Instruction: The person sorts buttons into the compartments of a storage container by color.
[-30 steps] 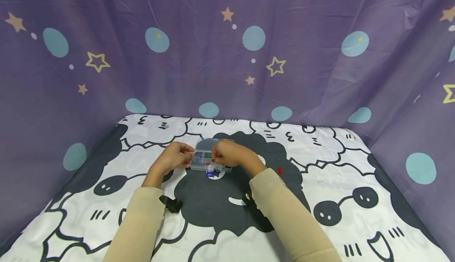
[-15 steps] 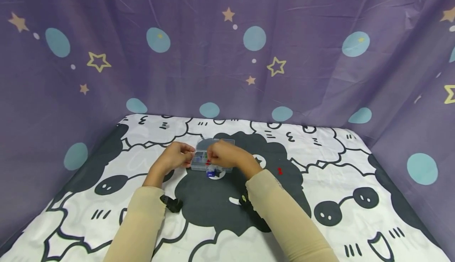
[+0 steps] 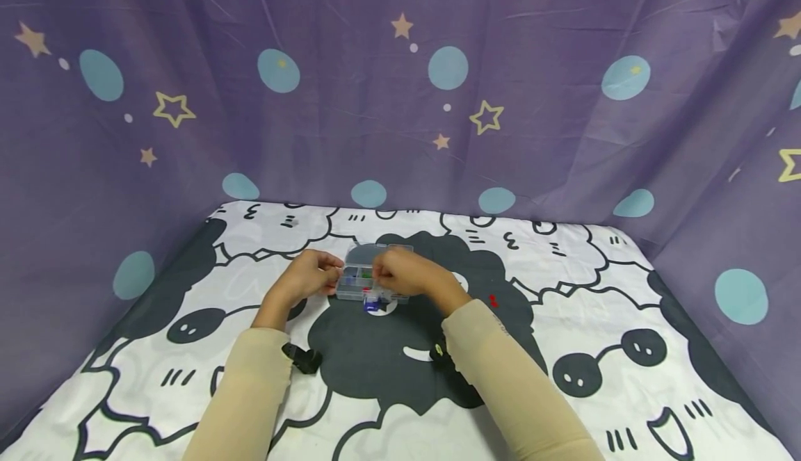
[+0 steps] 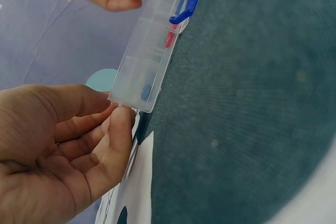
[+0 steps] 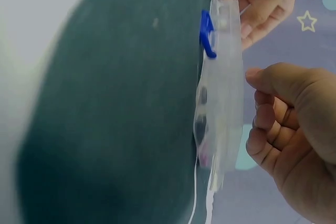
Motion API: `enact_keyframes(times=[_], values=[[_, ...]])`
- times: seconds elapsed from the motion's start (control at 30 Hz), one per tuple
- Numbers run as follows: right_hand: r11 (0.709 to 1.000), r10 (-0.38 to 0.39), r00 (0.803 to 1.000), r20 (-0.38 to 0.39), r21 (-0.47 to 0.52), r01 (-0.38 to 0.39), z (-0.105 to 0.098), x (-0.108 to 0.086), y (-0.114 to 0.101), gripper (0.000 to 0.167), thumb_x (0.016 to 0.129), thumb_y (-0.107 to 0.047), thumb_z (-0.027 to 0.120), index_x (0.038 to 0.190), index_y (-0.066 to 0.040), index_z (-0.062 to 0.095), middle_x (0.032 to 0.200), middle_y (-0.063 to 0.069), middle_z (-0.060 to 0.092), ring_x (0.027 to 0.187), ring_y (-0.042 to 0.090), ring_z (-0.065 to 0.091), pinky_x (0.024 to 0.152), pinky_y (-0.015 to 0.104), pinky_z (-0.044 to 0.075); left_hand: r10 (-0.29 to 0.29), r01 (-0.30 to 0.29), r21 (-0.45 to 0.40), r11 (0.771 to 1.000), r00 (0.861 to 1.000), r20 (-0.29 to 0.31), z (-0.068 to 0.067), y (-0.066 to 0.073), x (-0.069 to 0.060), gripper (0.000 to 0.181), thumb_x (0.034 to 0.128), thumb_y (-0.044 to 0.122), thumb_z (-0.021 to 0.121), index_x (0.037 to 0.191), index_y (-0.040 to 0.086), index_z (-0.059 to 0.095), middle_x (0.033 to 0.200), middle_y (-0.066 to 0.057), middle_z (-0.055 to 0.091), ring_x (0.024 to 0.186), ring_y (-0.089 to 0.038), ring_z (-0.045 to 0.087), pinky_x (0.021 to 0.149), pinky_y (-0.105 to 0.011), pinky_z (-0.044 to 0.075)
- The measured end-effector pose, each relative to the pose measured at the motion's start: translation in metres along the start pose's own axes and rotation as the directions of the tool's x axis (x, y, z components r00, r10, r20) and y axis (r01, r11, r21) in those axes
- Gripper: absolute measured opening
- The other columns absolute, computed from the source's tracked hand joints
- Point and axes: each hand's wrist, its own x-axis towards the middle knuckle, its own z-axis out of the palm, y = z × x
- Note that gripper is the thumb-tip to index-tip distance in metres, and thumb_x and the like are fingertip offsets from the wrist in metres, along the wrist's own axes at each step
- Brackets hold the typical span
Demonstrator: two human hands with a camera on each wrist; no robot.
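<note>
A clear plastic compartment box (image 3: 350, 294) lies on the patterned cloth with its lid (image 3: 365, 254) raised at the back. My left hand (image 3: 304, 279) pinches the box's left end between thumb and fingers. Above the box's right half is my right hand (image 3: 403, 271), its fingers loosely bent. In the right wrist view its thumb and fingertips stand apart from the box, with nothing visible between them. A blue hook-shaped piece (image 4: 191, 1) is at the box's front side. Inside show a red piece (image 4: 170, 36), a blue piece (image 4: 146, 92) and a green piece (image 3: 366, 275).
Small red pieces (image 3: 493, 301) lie on the dark part of the cloth (image 3: 369, 357), right of the box. A purple curtain (image 3: 400, 99) with stars and ovals hangs behind the far edge. A black wrist device (image 3: 302, 359) sits at the left sleeve.
My right hand shifted left over the box, then came back right. The red spot at its fingertips a second ago no longer shows. My left hand stays at the box's end.
</note>
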Motion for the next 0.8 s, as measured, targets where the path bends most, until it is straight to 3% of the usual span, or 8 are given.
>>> enact_keyframes(times=[0.37,0.8], values=[[0.997,0.059,0.998,-0.035,0.06,-0.057,-0.011,-0.031,0.02,0.011,0.102,-0.009,0.061,0.098,-0.007,0.071,0.077,-0.005,0.063,0.061,0.005,0.049,0.063,0.024,0.047,-0.013,0.013,0.003,1.0,1.0,-0.001,0.0,0.001,0.0,0.026,0.1028,0.006,0.058,0.126,-0.004,0.066,0.107,-0.018,0.067,0.074,-0.017,0.068,0.066,-0.03,0.062],[0.993,0.116,0.991,-0.065,0.044,-0.113,-0.024,-0.072,0.039,0.011,0.1,-0.007,0.063,0.1,-0.002,0.074,0.081,-0.004,0.067,0.065,0.004,0.056,0.063,0.024,0.051,-0.016,0.016,0.012,1.0,1.0,-0.002,0.0,0.001,-0.001,0.026,0.1028,0.006,0.058,0.125,-0.004,0.066,0.107,-0.018,0.066,0.075,-0.018,0.068,0.066,-0.03,0.062]])
